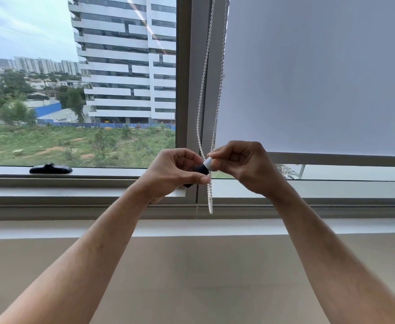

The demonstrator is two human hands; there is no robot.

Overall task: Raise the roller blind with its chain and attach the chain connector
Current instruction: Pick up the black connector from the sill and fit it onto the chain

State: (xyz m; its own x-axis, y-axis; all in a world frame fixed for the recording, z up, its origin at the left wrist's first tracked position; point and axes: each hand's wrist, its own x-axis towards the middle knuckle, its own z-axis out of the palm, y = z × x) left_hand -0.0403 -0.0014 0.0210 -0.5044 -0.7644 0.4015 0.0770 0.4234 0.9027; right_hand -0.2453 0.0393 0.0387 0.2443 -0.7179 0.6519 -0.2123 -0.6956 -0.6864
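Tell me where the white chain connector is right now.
The white chain connector sits centre frame, pinched in the right hand fingertips against the bead chain, beside the left hand, below the roller blind.

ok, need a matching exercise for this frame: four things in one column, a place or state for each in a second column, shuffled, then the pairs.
Things:
1. roller blind
2. bead chain
3. white connector
4. black window handle

Places/states:
A. lying on the left sill, untouched
B. pinched in the right hand's grip, against the left hand
C. covering most of the right pane, bottom bar just above the sill
D. two strands hanging along the frame, end dangling below the hands

Pairs: 1-C, 2-D, 3-B, 4-A
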